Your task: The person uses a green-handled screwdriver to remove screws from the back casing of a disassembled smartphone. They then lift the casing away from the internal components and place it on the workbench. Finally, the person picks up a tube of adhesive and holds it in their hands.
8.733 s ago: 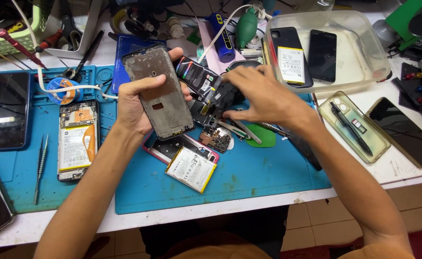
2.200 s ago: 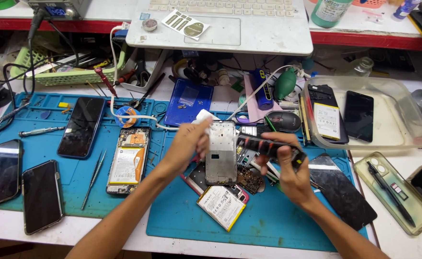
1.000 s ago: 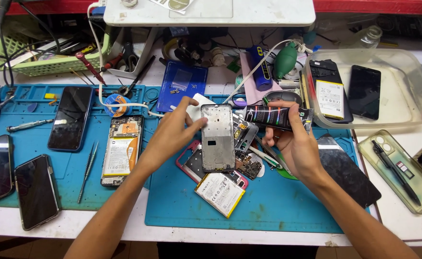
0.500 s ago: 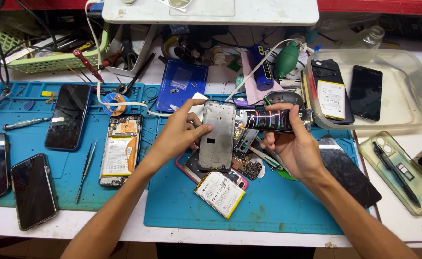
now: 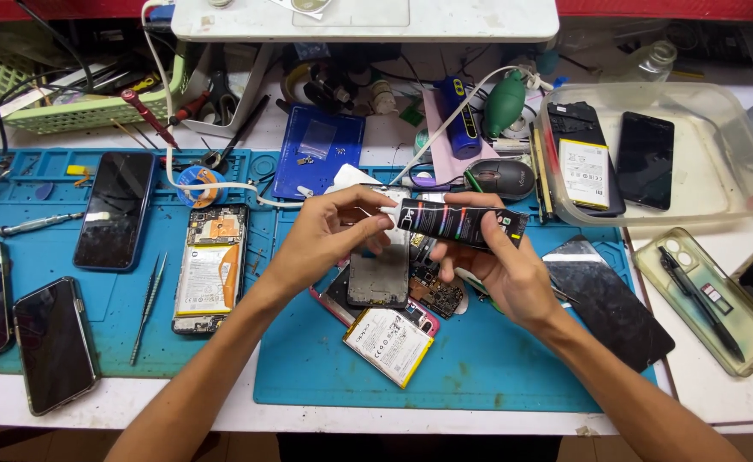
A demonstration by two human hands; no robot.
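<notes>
Gripping a black glue tube (image 5: 462, 224), the right hand (image 5: 500, 269) hovered over the blue mat (image 5: 496, 359)
Left hand (image 5: 329, 235) pinched its nozzle above a grey phone frame (image 5: 379, 275)

a black glue tube (image 5: 462, 224) lies level in the air above a tilted grey phone frame (image 5: 379, 274).

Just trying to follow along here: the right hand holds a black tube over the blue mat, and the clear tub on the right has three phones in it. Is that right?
Not quite. The head view shows two phones in the clear tub, not three: an opened one and a dark-screened one. The rest stands: the right hand holds the black tube over the blue mat.
</notes>
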